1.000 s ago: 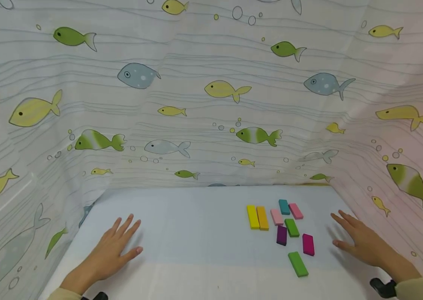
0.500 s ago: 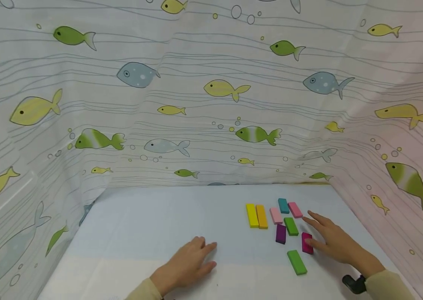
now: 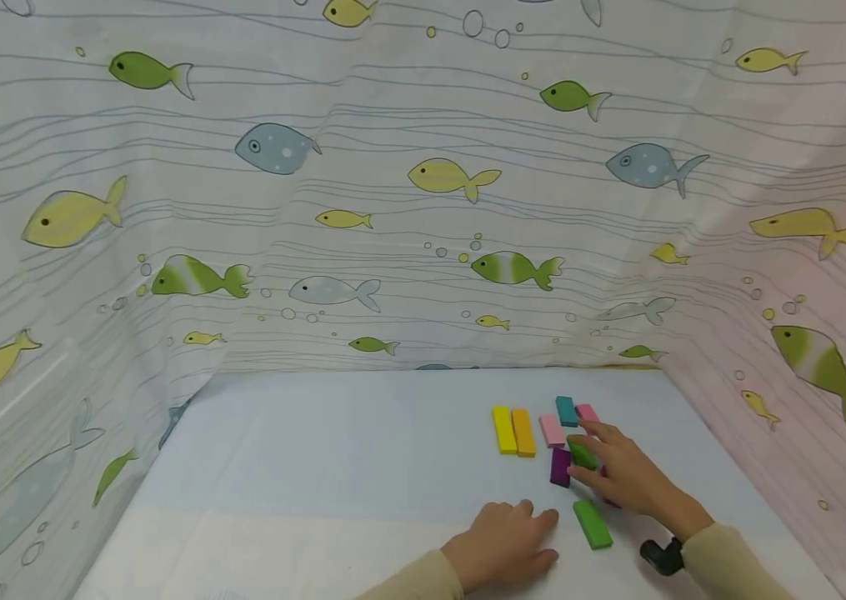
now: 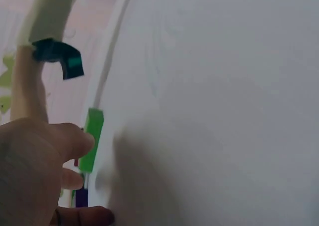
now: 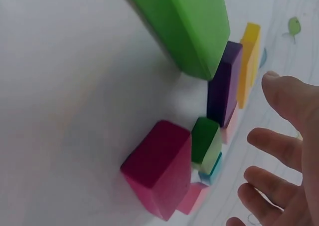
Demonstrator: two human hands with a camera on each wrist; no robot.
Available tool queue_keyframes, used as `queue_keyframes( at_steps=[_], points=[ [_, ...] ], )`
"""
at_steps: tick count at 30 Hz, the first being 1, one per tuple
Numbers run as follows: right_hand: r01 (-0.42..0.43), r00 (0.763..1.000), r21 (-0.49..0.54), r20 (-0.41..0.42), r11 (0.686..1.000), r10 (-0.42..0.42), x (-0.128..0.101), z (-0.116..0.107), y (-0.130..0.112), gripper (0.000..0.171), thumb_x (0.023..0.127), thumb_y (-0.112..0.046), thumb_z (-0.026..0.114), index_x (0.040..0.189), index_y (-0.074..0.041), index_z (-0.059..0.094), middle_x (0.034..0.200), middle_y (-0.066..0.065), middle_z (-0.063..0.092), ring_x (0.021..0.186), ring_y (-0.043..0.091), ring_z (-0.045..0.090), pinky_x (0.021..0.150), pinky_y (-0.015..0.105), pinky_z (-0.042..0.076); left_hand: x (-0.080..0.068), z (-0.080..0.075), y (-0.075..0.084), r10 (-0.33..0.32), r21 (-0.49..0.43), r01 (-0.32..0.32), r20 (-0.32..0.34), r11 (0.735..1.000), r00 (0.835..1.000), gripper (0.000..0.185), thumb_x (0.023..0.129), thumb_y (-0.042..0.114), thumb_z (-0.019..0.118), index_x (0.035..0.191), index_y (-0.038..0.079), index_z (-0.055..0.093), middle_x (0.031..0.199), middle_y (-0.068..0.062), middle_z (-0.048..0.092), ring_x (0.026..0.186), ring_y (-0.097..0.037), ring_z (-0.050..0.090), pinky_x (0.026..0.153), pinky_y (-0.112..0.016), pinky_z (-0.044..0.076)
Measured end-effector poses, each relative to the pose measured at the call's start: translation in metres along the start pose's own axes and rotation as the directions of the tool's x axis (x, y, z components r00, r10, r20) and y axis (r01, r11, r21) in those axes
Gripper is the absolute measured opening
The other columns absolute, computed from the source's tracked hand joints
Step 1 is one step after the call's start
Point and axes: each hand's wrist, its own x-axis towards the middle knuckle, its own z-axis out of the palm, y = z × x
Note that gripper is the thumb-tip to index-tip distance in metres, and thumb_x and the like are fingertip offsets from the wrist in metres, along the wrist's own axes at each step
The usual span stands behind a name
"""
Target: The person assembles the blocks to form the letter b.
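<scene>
Here the long green block [image 3: 592,524] is set aslant, far-left to near-right, between left hand [image 3: 503,543] and right hand [image 3: 628,473], fingers loosely parted, on a white tabletop [image 3: 317,450] walled by fish-printed sheeting [image 3: 392,92].

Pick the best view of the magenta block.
Right wrist: the magenta block sits close to the lens, nothing covering it. Head: the right hand hides most of it. Left wrist: only a reddish sliver past the left hand, probably it.
</scene>
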Motion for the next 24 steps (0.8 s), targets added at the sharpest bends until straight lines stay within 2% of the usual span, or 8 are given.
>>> queue_keyframes(
  at_steps=[5,9,12,15,18,21,24],
  points=[
    [0.023,1.0,-0.036,-0.006,0.999,-0.023,0.007,0.008,-0.005,0.056,0.088,-0.048,0.072,0.13,-0.013,0.064,0.146,0.016,0.05,0.133,0.041,0.046,0.102,0.066,0.037,0.022,0.005,0.018,-0.037,0.051,0.038,-0.032,0.998,0.999,0.046,0.097,0.057,0.052,0.136,0.034,0.05,0.092,0.008,0.067,0.06,-0.008,0.051,0.053,-0.026,0.043],
    [0.005,1.0,-0.06,-0.001,0.998,-0.005,0.008,0.012,-0.005,0.052,0.086,-0.046,0.074,0.126,-0.013,0.067,0.14,0.014,0.056,0.132,0.038,0.047,0.103,0.065,0.036,0.033,0.009,0.027,-0.068,0.092,0.074,-0.07,0.993,0.995,0.046,0.096,0.06,0.05,0.132,0.031,0.054,0.077,0.008,0.062,0.056,-0.007,0.048,0.049,-0.027,0.04],
    [-0.011,1.0,-0.07,0.013,0.998,0.012,0.009,0.016,-0.005,0.049,0.085,-0.046,0.074,0.124,-0.016,0.068,0.136,0.013,0.059,0.131,0.037,0.048,0.103,0.065,0.036,0.039,0.01,0.032,-0.08,0.11,0.092,-0.109,0.99,0.991,0.049,0.097,0.061,0.048,0.132,0.028,0.056,0.065,0.008,0.055,0.051,-0.006,0.045,0.045,-0.026,0.037],
    [-0.022,0.999,-0.076,0.029,0.997,0.024,0.009,0.018,-0.004,0.048,0.085,-0.046,0.075,0.122,-0.016,0.069,0.136,0.012,0.06,0.131,0.036,0.048,0.103,0.065,0.037,0.042,0.009,0.036,-0.098,0.101,0.11,-0.116,0.989,0.988,0.055,0.096,0.062,0.048,0.137,0.026,0.053,0.062,0.008,0.051,0.05,-0.006,0.042,0.044,-0.026,0.036],
    [-0.033,0.998,-0.066,0.049,0.997,0.036,0.01,0.018,-0.002,0.047,0.084,-0.046,0.076,0.12,-0.017,0.07,0.136,0.011,0.06,0.131,0.037,0.048,0.103,0.066,0.037,0.045,0.007,0.041,-0.101,0.094,0.111,-0.11,0.989,0.989,0.057,0.095,0.063,0.049,0.14,0.029,0.05,0.063,0.009,0.05,0.051,-0.006,0.042,0.044,-0.026,0.036],
    [-0.025,0.998,-0.058,0.057,0.998,0.029,0.013,0.016,-0.001,0.046,0.083,-0.046,0.076,0.118,-0.017,0.071,0.135,0.01,0.061,0.129,0.037,0.049,0.102,0.065,0.037,0.049,0.008,0.044,-0.086,0.09,0.097,-0.12,0.991,0.989,0.052,0.095,0.064,0.047,0.136,0.032,0.051,0.06,0.01,0.046,0.049,-0.006,0.04,0.043,-0.025,0.033],
    [0.012,0.999,-0.043,0.04,0.999,-0.01,0.014,0.015,0.001,0.047,0.082,-0.048,0.077,0.116,-0.016,0.073,0.134,0.01,0.061,0.128,0.037,0.051,0.102,0.065,0.038,0.054,0.011,0.044,-0.079,0.093,0.095,-0.161,0.991,0.984,0.048,0.096,0.065,0.046,0.131,0.034,0.055,0.054,0.01,0.042,0.046,-0.006,0.035,0.041,-0.025,0.029]
  ],
)
